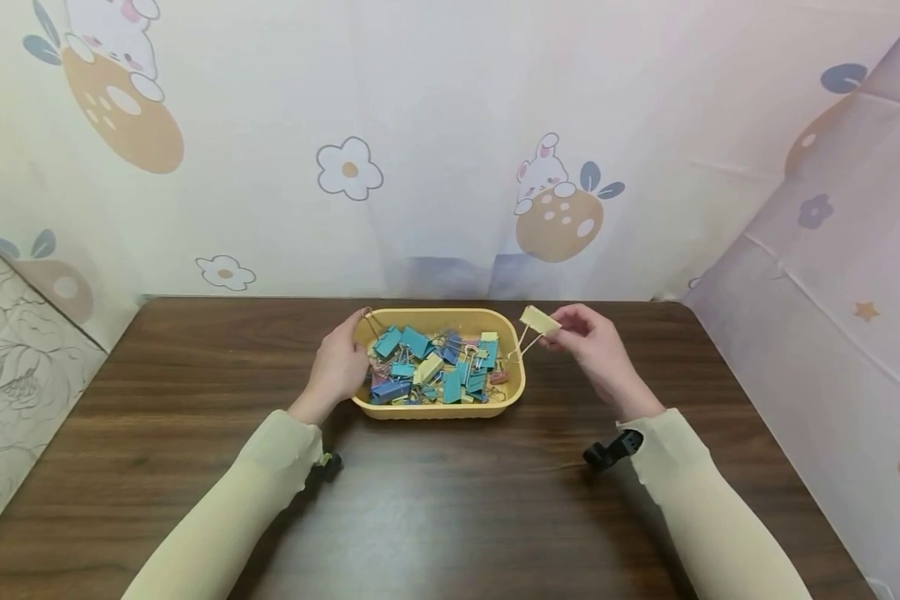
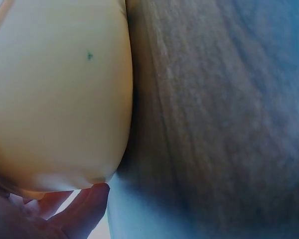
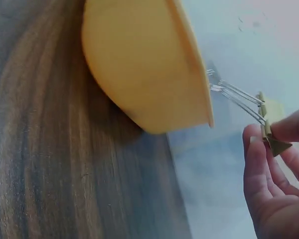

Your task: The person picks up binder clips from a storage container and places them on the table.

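A yellow plastic basket [image 1: 438, 412] full of binder clips [image 1: 427, 367] in teal, yellow, blue and pink stands near the far side of the table. At its left end my left hand [image 1: 337, 358] grips the wall; the left wrist view shows fingers [image 2: 87, 211] against the outside of the basket [image 2: 60, 109]. My right hand [image 1: 592, 346] pinches a large yellow binder clip [image 1: 540, 321] between thumb and fingertips, just off the right end. The clip's wire handles reach toward the basket, overlapping its right rim in the head view.
The dark wooden table [image 1: 450, 508] ends just behind the basket, where a patterned curtain [image 1: 435, 167] hangs. More patterned cloth [image 1: 832, 333] hangs along the right side. Black wrist-camera mounts [image 1: 603, 454] sit by both sleeves.
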The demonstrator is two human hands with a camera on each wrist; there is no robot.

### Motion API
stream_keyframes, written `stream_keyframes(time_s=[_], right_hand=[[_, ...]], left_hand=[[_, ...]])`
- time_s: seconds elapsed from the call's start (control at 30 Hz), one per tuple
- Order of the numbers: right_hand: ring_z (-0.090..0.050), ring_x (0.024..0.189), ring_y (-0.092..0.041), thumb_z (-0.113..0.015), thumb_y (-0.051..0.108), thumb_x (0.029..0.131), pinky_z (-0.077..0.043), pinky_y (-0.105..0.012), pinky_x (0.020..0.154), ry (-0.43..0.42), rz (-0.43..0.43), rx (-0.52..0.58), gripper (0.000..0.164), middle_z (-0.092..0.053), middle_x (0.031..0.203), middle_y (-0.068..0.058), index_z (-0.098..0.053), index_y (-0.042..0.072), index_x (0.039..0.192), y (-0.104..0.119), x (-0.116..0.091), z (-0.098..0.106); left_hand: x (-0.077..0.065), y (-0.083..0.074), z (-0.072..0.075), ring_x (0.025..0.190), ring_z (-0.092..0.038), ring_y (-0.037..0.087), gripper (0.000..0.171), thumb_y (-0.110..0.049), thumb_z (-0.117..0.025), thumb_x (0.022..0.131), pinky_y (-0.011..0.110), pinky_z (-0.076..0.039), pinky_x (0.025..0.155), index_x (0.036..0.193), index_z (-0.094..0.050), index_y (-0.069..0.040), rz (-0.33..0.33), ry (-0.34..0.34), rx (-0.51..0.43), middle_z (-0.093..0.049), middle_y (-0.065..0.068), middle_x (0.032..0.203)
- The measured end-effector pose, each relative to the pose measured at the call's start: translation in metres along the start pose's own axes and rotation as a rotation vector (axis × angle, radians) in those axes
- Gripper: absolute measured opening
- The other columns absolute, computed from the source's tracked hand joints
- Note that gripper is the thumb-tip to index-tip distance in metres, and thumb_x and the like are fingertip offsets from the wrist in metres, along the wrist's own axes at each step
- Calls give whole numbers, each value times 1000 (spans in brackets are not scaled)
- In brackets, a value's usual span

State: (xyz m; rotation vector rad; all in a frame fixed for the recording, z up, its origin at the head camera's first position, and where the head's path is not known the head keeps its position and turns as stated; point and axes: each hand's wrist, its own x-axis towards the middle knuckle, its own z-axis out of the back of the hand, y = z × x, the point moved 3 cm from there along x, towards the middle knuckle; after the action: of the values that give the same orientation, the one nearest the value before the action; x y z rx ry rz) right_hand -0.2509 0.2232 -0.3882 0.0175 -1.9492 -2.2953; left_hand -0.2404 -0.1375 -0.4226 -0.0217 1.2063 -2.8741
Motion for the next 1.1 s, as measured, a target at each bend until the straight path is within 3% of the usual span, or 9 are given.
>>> stream_keyframes(time_s=[0.07,0.17,0.4,0.57,0.67,0.83,1.1], right_hand=[[-67,75,-19,-63,-1,85,-54,-29,69,-25,-24,86,18,-63,86,-6,-54,-4,101,-4,2,8],[-67,73,-16,-62,-3,85,-53,-28,71,-50,-70,146,20,-64,85,-6,-52,-7,103,-11,5,17],[-66,78,-13,-57,2,88,-52,-31,78,7,-222,-73,30,-56,94,-11,-49,-10,114,-40,9,22],[-66,80,-15,-57,2,87,-52,-31,78,53,-272,-91,32,-58,95,-14,-48,-11,115,-54,10,20],[-66,80,-16,-58,3,87,-53,-30,76,60,-269,-132,31,-58,97,-17,-49,-11,113,-58,13,18],[-66,80,-18,-56,7,88,-53,-31,73,62,-242,-358,27,-59,101,-21,-54,-9,110,-57,18,17],[-58,79,-22,-56,19,86,-45,-33,68,20,-175,-771,20,-64,90,-9,-64,6,99,-47,20,21]], left_hand=[[0,0,0,80,-53,25,57,-6,-38,91,38,-42,77,147,-31,-15,1,1,5,-39,10,145],[1,0,-1,71,-53,28,57,-7,-37,92,38,-44,72,148,-29,-15,12,14,-8,-38,11,145],[1,2,-2,71,-54,23,54,-9,-36,94,38,-43,73,147,-29,-16,8,19,-8,-40,11,144],[0,3,-2,52,-46,20,54,-10,-36,95,36,-43,57,148,-28,-17,23,26,-32,-39,11,144],[0,3,-2,50,-44,18,54,-10,-36,95,34,-41,54,147,-29,-18,25,17,-35,-40,11,144],[0,3,-2,53,-47,19,53,-10,-37,95,34,-42,57,147,-30,-19,30,9,-35,-41,11,143],[1,3,-5,45,-38,16,52,-11,-37,96,31,-39,45,147,-30,-20,25,-4,-47,-44,10,139]])
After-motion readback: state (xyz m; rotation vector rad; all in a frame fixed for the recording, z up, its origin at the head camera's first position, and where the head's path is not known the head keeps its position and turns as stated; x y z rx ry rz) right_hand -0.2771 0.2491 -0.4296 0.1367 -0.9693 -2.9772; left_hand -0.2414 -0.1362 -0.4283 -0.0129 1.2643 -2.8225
